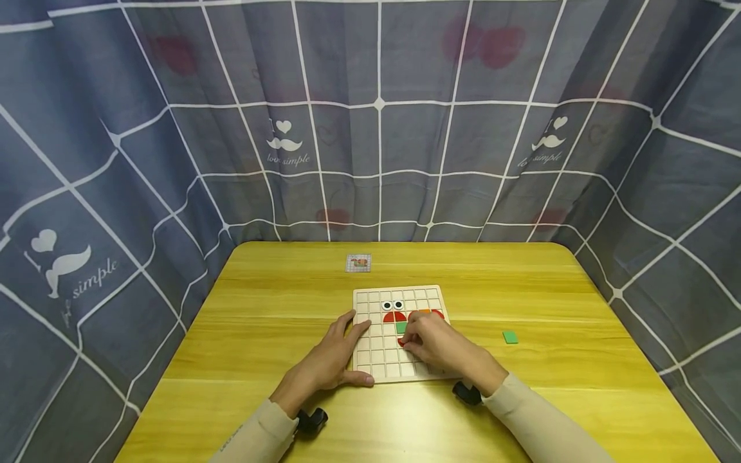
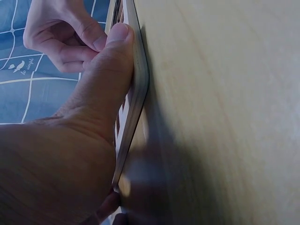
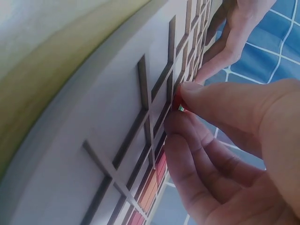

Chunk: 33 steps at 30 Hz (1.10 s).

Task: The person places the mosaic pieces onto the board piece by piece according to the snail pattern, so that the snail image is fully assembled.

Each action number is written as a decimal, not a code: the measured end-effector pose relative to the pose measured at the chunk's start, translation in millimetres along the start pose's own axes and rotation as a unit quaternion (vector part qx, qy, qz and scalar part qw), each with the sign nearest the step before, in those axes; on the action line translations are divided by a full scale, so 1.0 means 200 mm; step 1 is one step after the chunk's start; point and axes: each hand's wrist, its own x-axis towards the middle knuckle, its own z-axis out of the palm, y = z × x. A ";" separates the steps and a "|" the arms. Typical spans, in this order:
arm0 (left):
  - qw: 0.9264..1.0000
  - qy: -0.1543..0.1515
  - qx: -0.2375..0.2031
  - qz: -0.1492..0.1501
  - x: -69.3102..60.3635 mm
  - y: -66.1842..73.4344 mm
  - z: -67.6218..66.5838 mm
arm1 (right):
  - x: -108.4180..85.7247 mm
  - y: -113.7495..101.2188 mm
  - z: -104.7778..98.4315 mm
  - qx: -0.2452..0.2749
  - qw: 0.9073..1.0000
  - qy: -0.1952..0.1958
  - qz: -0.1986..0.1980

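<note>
A pale wooden grid board [image 1: 376, 357] lies on the table. My left hand [image 1: 330, 357] rests at its left side, fingers spread along the left edge and thumb on the front edge; the left wrist view shows that thumb [image 2: 105, 70] against the rim. Over the board's right half, my right hand [image 1: 437, 341] pinches a small red piece [image 3: 177, 97] between thumb and fingertips, close to the grid. Two eye pieces [image 1: 392, 305], red curved pieces [image 1: 395, 317] and a green square [image 1: 401, 328] sit on the board. An orange piece [image 1: 425, 311] is partly hidden behind my right hand.
A loose green square [image 1: 510, 337] lies on the table right of the board. Behind the board is a small picture card [image 1: 358, 263] with a grid pattern. The yellow wood-grain table [image 1: 278, 289] is enclosed by a blue-grey checked curtain [image 1: 347, 141].
</note>
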 end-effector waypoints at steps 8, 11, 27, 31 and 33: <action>1.000 -0.002 0.003 0.003 0.00 0.00 -0.01 | 0.02 -0.01 -0.01 -0.001 1.000 0.001 0.019; 1.000 -0.003 0.001 0.002 0.00 0.00 -0.01 | 0.04 -0.01 -0.01 -0.001 0.999 0.002 0.033; 1.000 -0.007 -0.003 -0.001 0.00 0.00 0.00 | 0.00 0.04 -0.02 0.009 1.000 0.006 0.025; 1.000 -0.008 -0.005 -0.004 -0.01 0.00 0.00 | -0.03 0.06 -0.04 0.010 1.000 0.009 0.021; 1.000 -0.008 -0.004 -0.003 -0.01 0.00 0.00 | -0.05 0.07 -0.05 0.015 0.999 0.012 0.029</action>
